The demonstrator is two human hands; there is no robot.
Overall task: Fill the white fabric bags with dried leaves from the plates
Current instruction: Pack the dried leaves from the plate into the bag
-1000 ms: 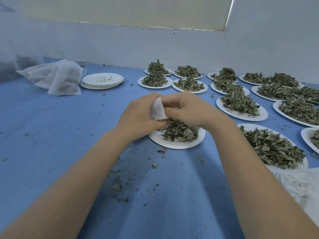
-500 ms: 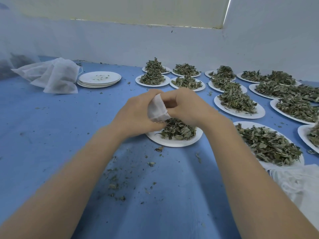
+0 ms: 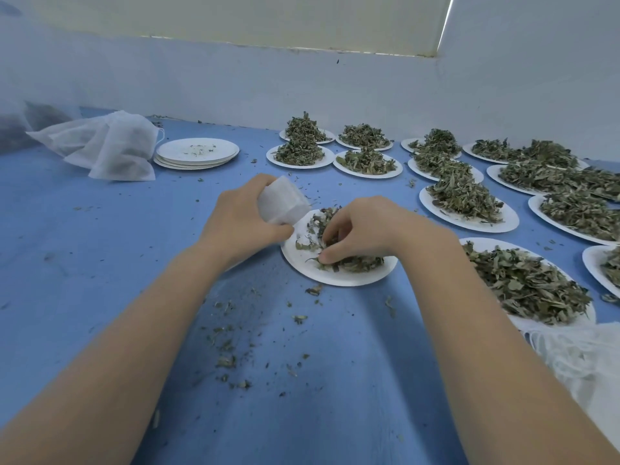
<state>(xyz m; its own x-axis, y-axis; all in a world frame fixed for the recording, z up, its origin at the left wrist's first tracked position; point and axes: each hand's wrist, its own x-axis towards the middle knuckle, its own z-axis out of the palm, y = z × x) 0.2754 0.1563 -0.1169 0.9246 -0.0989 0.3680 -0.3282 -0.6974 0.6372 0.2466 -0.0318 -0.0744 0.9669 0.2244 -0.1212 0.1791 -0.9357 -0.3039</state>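
Note:
My left hand (image 3: pixel 240 218) grips a small white fabric bag (image 3: pixel 281 201) just left of a white plate (image 3: pixel 302 261) in the middle of the blue table. My right hand (image 3: pixel 364 229) reaches down onto that plate, its fingers curled round a bunch of dried leaves (image 3: pixel 349 261). Part of the plate's left side is bare. The bag's mouth is hidden behind my left hand.
Several more plates heaped with dried leaves (image 3: pixel 464 198) fill the right and far side. A stack of bare plates (image 3: pixel 198 152) and a large white fabric sack (image 3: pixel 107 146) lie far left. More white fabric (image 3: pixel 583 357) lies at the right edge. Leaf crumbs (image 3: pixel 228 347) dot the table.
My hands have come apart. The right hand left the bag and dropped onto the plate's leaves, while the left hand moved a little left with the bag.

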